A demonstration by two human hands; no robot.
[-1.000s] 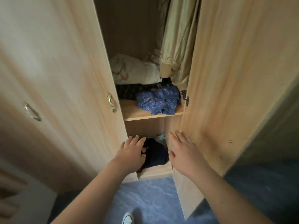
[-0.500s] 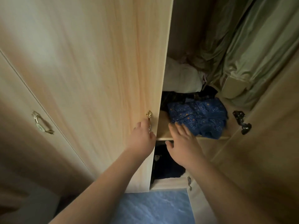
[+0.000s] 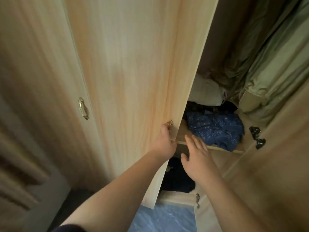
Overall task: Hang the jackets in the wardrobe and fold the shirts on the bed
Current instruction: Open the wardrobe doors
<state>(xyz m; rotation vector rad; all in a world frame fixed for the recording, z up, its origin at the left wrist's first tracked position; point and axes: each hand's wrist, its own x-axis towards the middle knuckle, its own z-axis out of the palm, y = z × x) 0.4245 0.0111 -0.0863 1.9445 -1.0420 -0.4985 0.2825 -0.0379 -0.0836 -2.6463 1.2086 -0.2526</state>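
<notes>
Right at the door's edge, the left hand (image 3: 164, 143) curls its fingers around the brass handle (image 3: 170, 123) of the wardrobe door (image 3: 130, 81), gripping it where the light wood panel ends. Just to the right of that grip, the right hand (image 3: 196, 158) hovers with palm flat and fingers spread, holding nothing, in front of the shelf's (image 3: 222, 148) front lip. Beyond the open hand, on the shelf, lies a crumpled blue patterned garment (image 3: 215, 129) with small orange and white specks; behind it sit darker clothes (image 3: 200, 107) and a pale folded bundle (image 3: 205, 91). Higher and further right, an olive-green jacket (image 3: 274, 72) hangs inside the wardrobe, its ribbed cuff (image 3: 250, 102) dangling just above the shelf. Below the open hand, the lower compartment holds a dark heap of clothing (image 3: 177, 180). Right of the shelf, a black hinge (image 3: 256, 137) sits on the inner face of the other open door (image 3: 267, 173). Left of the gripping hand, well apart, the neighbouring closed door (image 3: 41, 81) carries a matching brass handle (image 3: 83, 108). Blue marbled floor (image 3: 163, 218) shows beneath both forearms. No writing or labels can be read anywhere.
</notes>
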